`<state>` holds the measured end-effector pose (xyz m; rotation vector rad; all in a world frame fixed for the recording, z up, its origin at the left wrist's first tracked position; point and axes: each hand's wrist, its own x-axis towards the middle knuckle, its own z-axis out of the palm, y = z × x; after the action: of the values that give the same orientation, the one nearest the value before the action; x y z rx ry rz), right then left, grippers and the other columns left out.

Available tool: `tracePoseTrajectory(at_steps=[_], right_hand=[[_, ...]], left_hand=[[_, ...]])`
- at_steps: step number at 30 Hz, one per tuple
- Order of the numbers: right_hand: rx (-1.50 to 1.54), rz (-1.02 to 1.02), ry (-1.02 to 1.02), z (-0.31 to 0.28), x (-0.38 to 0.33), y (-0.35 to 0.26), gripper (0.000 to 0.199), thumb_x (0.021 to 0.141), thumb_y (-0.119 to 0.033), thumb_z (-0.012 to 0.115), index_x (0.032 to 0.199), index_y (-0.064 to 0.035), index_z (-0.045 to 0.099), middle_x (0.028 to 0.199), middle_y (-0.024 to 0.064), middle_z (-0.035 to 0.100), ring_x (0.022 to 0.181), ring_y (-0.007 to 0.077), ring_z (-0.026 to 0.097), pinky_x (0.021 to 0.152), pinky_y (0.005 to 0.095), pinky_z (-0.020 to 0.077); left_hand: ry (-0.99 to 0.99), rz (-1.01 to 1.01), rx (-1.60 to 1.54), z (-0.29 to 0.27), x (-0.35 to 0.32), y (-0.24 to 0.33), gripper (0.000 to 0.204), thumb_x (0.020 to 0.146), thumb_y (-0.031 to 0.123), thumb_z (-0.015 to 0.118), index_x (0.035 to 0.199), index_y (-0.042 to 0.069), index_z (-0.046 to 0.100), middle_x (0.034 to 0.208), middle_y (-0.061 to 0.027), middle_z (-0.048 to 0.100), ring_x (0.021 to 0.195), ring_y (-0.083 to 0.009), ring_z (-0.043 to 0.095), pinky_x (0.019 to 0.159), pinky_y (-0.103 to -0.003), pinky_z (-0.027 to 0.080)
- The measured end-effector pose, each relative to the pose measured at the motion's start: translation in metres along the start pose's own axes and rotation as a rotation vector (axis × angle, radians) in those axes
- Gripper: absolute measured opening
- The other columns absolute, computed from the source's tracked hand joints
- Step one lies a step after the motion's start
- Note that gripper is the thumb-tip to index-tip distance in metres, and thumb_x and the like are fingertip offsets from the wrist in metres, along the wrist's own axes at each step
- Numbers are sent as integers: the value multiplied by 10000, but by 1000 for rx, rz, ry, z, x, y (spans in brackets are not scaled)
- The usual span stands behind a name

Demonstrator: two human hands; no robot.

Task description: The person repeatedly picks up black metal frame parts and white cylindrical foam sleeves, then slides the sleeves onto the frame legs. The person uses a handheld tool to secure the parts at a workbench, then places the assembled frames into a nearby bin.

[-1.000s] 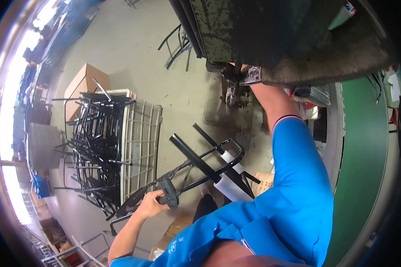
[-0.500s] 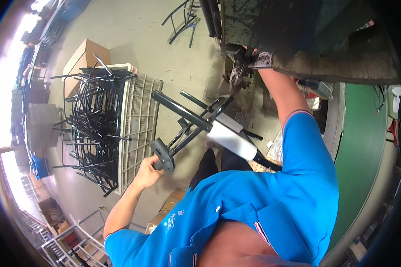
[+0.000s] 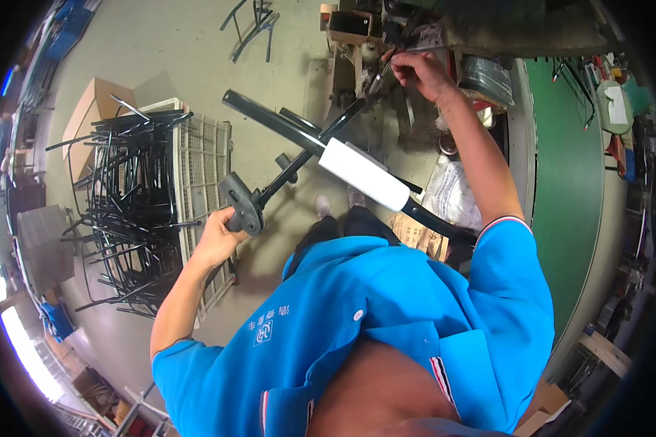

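A black tubular metal frame with a white sleeve around one tube spans the space before me, tilted. On its left end sits a grey plastic footrest-like piece. My left hand is closed around this grey piece, thumb and fingers at its lower edge. The frame's far end reaches a shiny metal rod at the dark machine. My right hand is beside that rod, fingers curled and pinched; what they hold is too small to make out.
At left, a white wire crate is heaped with black tubular frames, a cardboard box behind it. More tubing lies on the floor far ahead. A green surface runs along the right. White bags lie near my right arm.
My right hand has come out from behind the machine's edge and now shows in full. The view has shifted, so the crate and frame appear further left. My left hand keeps its hold.
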<state>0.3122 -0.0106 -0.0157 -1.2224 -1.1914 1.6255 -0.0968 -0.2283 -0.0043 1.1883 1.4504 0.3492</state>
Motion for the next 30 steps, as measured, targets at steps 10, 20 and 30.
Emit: tracePoseTrajectory(at_steps=[10,20,30], right_hand=[[-611,-165,620,14,-52,41,536,792,-369,669,1197,-65,494,769,17,543,641,93,521,547,231,451],[-849,-190,67,81,-170,-4,771,688,-327,718,1295,-11,363,985,197,579,763,305,593,705,356,480],[-854,-163,-107,-3,-135,-42,612,628,-34,595,1227,-62,470,924,230,625,869,380,609,776,406,498]], left_hand=[[-28,105,206,-25,19,5,141,694,-8,640,834,11,629,618,31,502,613,-37,425,553,-220,365],[-82,112,159,-9,67,89,74,762,-4,595,835,1,583,616,28,511,543,-58,456,510,-247,386],[-32,77,191,12,79,115,73,753,-21,582,820,8,590,648,28,541,585,-47,468,542,-234,395]])
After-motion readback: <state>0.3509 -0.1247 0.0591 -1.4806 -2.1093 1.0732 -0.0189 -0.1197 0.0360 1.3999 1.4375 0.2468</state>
